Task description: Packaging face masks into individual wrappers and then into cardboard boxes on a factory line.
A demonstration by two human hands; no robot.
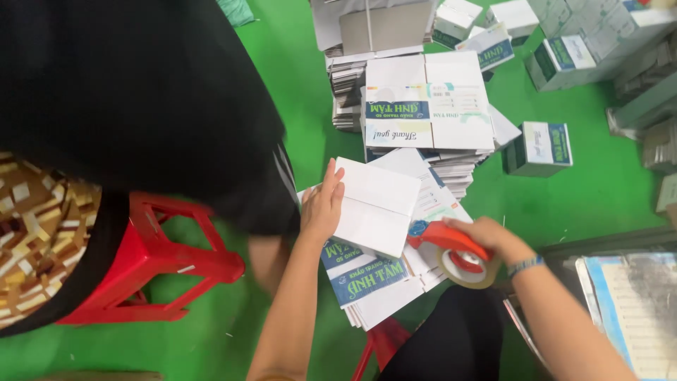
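Our left hand (322, 204) pressed flat on the folded white carton (376, 206) atop the flat stack (395, 279); our right hand (486, 236) gripped the tape dispenser (455, 254), seemingly touching its edge. We feared the carton slipping, skewing the tape.

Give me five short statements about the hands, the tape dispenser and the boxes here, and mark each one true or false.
1. The right hand holds a red tape dispenser with a roll of brown tape. True.
2. The left hand rests flat on a white folded box. True.
3. The floor is blue. False: it is green.
4. The white folded box lies on a bare floor. False: it sits on a stack of flat printed cartons.
5. The stool at the left is red. True.
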